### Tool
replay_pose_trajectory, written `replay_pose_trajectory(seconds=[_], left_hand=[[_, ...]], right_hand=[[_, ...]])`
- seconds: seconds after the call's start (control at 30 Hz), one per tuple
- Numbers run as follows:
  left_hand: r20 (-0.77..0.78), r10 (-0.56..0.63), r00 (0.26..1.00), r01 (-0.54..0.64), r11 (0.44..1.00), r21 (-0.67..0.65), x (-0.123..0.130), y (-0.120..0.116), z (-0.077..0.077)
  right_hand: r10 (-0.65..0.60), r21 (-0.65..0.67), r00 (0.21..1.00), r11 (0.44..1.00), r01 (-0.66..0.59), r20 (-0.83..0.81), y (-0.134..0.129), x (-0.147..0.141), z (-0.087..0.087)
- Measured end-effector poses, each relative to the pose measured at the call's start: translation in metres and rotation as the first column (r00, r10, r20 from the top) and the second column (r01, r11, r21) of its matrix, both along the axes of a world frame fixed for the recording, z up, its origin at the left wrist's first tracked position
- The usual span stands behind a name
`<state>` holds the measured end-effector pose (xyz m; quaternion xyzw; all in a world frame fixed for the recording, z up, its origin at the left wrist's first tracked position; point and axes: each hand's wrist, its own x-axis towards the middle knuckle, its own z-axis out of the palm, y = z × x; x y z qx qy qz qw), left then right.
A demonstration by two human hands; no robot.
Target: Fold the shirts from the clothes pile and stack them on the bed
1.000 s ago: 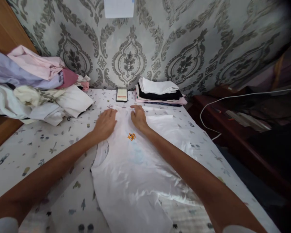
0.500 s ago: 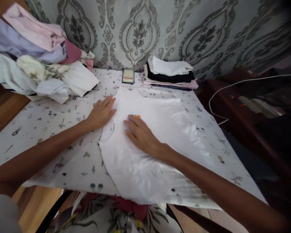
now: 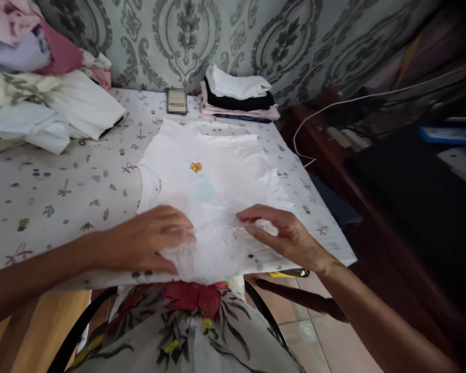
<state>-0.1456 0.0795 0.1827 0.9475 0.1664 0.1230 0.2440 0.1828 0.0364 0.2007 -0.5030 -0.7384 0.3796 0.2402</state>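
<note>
A white T-shirt [image 3: 225, 155] lies spread on the patterned cloth, neckline to the left, with a small orange cartoon print near its middle and a faint pale-blue patch beside it. At its near left part, my left hand [image 3: 151, 238] has its fingers and thumb around the bunched sleeve fabric, slightly smeared by motion. My right hand [image 3: 283, 228] pinches the shirt's near edge between thumb and fingers, right of the left hand. The near sleeve is gathered between both hands, close to the table's front edge.
Folded clothes [image 3: 238, 98] are stacked at the back, beside a small blurred box [image 3: 177, 101]. A loose heap of clothes [image 3: 54, 103] fills the back left. A white cable [image 3: 334, 106] runs over dark furniture on the right. A patterned cloth [image 3: 73, 191] covers the table.
Both hands have left the flat shirt top and moved toward me to its near side, where they now grip the fabric. The orange print is uncovered. The view has shifted to the right.
</note>
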Motion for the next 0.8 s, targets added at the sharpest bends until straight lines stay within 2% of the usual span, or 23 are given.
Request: replay_pose_trajectory(seconds=[0.07, 0.17, 0.3, 0.4, 0.43, 0.5, 0.6, 0.7, 0.8], left_hand=[[-0.016, -0.101, 0.995, 0.102, 0.99, 0.102, 0.01, -0.025, -0.003], [-0.061, -0.11, 0.992, 0.124, 0.934, 0.335, 0.021, -0.049, -0.016], [-0.073, -0.051, 0.996, 0.083, 0.826, 0.558, 0.028, -0.062, -0.029], [0.019, -0.049, 0.999, 0.027, 0.789, 0.614, 0.033, -0.068, -0.03], [0.056, -0.055, 0.997, 0.01, 0.799, 0.601, 0.034, -0.069, -0.03], [0.127, -0.058, 0.99, -0.015, 0.863, 0.504, 0.036, -0.07, -0.028], [0.208, -0.04, 0.977, -0.007, 0.976, 0.218, 0.033, -0.066, -0.02], [0.205, -0.021, 0.979, 0.023, 1.0, -0.01, 0.024, -0.057, -0.009], [0.167, -0.028, 0.986, 0.038, 0.998, -0.058, 0.014, -0.047, -0.003]], right_hand=[[-0.073, 0.149, 0.983, 0.988, 0.047, 0.171, -0.005, 0.03, -0.01], [-0.103, 0.265, 0.931, 0.964, 0.007, 0.35, -0.015, 0.066, -0.024], [-0.14, 0.324, 0.907, 0.946, 0.004, 0.398, -0.028, 0.092, -0.033], [-0.157, 0.351, 0.906, 0.936, 0.01, 0.393, -0.033, 0.102, -0.037], [-0.168, 0.364, 0.906, 0.931, 0.017, 0.389, -0.033, 0.105, -0.038], [-0.203, 0.403, 0.903, 0.915, 0.037, 0.379, -0.033, 0.111, -0.042], [-0.262, 0.463, 0.897, 0.883, 0.074, 0.357, -0.033, 0.118, -0.047], [-0.309, 0.49, 0.898, 0.863, 0.125, 0.314, -0.033, 0.12, -0.051], [-0.353, 0.497, 0.902, 0.846, 0.194, 0.248, -0.033, 0.12, -0.053]])
